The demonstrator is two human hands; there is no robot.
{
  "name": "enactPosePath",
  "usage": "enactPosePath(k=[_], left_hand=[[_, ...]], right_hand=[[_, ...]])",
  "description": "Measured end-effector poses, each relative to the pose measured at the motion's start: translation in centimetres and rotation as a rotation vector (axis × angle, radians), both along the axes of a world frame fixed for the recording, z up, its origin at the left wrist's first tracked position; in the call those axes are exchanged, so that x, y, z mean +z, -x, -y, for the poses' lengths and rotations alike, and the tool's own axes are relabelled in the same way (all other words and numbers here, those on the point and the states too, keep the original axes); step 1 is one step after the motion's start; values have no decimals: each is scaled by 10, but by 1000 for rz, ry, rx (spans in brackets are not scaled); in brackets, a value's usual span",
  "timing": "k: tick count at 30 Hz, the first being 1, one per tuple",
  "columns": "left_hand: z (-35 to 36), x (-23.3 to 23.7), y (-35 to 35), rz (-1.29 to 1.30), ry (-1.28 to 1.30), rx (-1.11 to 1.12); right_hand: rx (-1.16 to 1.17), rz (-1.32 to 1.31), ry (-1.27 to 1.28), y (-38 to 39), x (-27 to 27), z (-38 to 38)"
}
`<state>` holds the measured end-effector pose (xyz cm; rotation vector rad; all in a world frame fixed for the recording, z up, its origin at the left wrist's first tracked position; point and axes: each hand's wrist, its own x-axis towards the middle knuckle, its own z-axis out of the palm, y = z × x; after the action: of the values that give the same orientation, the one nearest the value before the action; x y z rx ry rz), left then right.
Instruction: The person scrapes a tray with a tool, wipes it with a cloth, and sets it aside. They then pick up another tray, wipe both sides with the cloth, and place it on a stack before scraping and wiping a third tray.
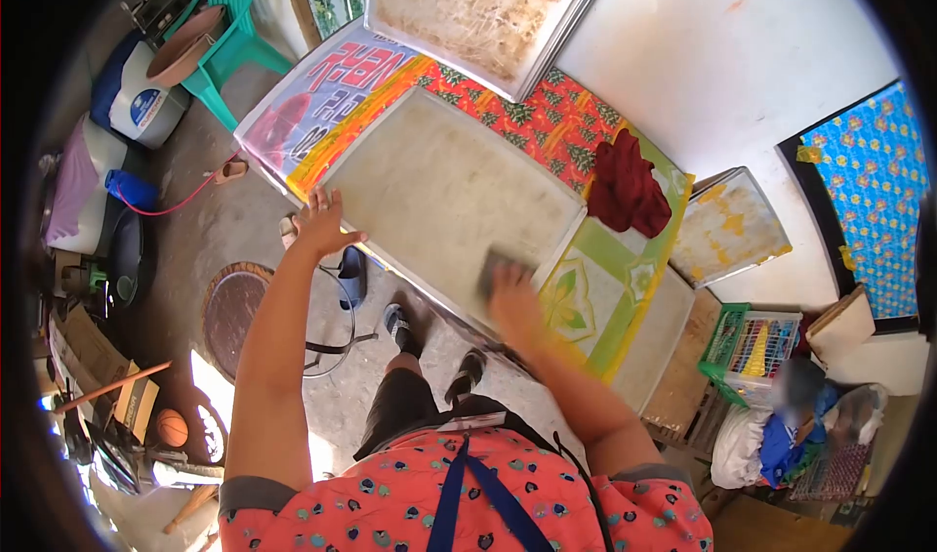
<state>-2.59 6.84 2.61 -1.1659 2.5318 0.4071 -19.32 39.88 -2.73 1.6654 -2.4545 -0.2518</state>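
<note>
A large shallow metal tray with a dull, stained surface lies on the table before me. My left hand rests at its near left corner, fingers spread and thumb out along the rim. Near the tray's right end, my right hand is closed over a dark, flat, roughly rectangular pad against the tray surface. Motion smears this hand and the pad, and I cannot tell the pad's exact kind. A crumpled dark red cloth sits just past the tray's right corner.
Stacked brown-stained trays lean on the wall at the back; another stained tray leans at right. Patterned coverings lie over the table. A green chair holds a brown basin. Baskets and bags stand at right.
</note>
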Motion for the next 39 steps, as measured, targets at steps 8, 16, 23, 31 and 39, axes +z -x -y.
enactPosePath(k=[8, 16, 23, 31, 39], left_hand=[[4, -2, 2, 50, -34, -35], [2, 1, -2, 12, -30, -38], [5, 1, -7, -36, 13, -91], [26, 10, -15, -118, -3, -144], [70, -16, -52, -234, 12, -131]], right_hand=[[206, 302, -90, -67, 7, 42], [56, 118, 177, -12, -5, 135], [-294, 261, 138, 17, 9, 164], [-208, 290, 133, 16, 11, 189], [-45, 38, -79, -15, 25, 275]])
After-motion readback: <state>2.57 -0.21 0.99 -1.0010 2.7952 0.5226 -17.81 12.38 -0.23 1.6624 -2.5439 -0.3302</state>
